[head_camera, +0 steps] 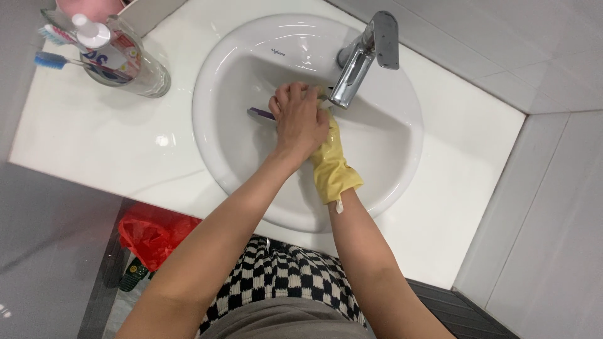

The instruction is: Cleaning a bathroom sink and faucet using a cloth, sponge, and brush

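over the round white ceramic sink (251,69), the bare left hand (300,119) is curled shut on a slim purple-handled brush (260,113), whose handle pokes out to the left just under the chrome tap (364,56). the right hand (330,154), in a yellow rubber glove, lies beneath the left; i cannot tell its grip. a clear glass cup with toothbrushes (125,59) stands well apart on the white counter (94,138).

Clear pump bottle (122,59) w/ red-blue-white label, counter top-left; red plastic bag (154,232) on floor below.
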